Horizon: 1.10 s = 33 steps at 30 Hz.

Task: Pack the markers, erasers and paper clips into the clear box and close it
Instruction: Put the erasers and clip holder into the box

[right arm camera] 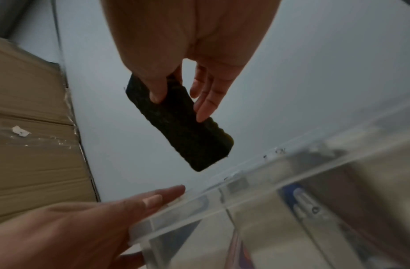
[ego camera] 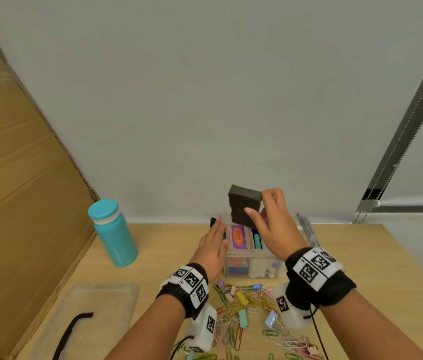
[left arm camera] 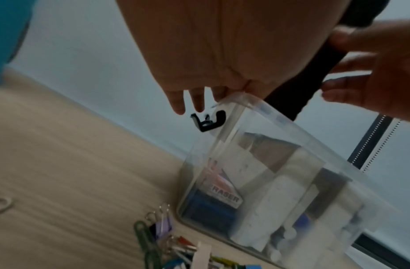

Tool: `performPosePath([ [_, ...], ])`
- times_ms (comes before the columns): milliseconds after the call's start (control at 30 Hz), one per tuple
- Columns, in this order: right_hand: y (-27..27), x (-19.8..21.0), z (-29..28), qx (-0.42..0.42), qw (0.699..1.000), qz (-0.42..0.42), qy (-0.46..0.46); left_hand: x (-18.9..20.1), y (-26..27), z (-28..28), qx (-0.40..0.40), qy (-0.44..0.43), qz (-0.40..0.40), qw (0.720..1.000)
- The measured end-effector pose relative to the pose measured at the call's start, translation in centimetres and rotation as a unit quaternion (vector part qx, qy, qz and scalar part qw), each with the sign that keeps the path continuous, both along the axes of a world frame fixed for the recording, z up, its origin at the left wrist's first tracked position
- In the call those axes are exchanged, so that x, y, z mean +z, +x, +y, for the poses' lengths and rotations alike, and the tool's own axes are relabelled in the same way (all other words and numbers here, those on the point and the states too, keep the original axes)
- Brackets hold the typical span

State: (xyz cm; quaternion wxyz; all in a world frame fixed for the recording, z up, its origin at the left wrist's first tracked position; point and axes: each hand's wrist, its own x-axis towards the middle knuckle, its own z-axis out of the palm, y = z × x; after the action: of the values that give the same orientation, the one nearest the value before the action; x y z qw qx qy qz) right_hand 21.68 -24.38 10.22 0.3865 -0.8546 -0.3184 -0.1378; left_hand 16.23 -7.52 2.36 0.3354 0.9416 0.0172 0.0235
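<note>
My right hand (ego camera: 270, 216) pinches a dark grey block eraser (ego camera: 243, 203) between thumb and fingers and holds it in the air above the clear box (ego camera: 252, 266). In the right wrist view the eraser (right arm camera: 178, 125) hangs tilted over the box rim (right arm camera: 222, 198). My left hand (ego camera: 214, 242) rests with straight fingers against the box's left side, fingertips (left arm camera: 178, 107) near its black latch (left arm camera: 208, 122). Inside the box stand packaged erasers (ego camera: 237, 237) and markers (ego camera: 257, 239). Paper clips and binder clips (ego camera: 244, 305) lie scattered on the table in front of the box.
The clear lid (ego camera: 93, 313) with a black latch lies at the front left of the wooden table (ego camera: 387, 255). A teal bottle (ego camera: 113, 232) stands left of the box. A large cardboard sheet (ego camera: 18, 178) leans along the left side. The wall is close behind.
</note>
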Motion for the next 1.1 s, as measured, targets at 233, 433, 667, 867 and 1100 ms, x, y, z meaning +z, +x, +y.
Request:
performPosePath([
  [233,1.6,-2.0,1.9,-0.026,0.983,-0.032,-0.180,-0.8,-0.5,-0.4,0.000,-0.037,-0.034,0.999],
  [433,2.3,-2.7,2.6,-0.060,0.928,-0.133,-0.343,-1.0,-0.5,-0.4,-0.001,-0.059,-0.041,0.997],
  [667,2.9,-2.3,3.1,0.044,0.836,-0.048,-0.545,-1.0,-0.4,-0.3,0.000,-0.057,-0.024,0.998],
  [867,3.9,-1.8,6.1,0.036,0.772,0.064,-0.631,-1.1,-0.3,-0.3,-0.004,-0.064,-0.032,0.997],
  [1100,2.2,-1.2,4.9,0.041,0.823,0.026,-0.566,-1.3,0.0,-0.4,0.009,-0.038,-0.032,0.999],
])
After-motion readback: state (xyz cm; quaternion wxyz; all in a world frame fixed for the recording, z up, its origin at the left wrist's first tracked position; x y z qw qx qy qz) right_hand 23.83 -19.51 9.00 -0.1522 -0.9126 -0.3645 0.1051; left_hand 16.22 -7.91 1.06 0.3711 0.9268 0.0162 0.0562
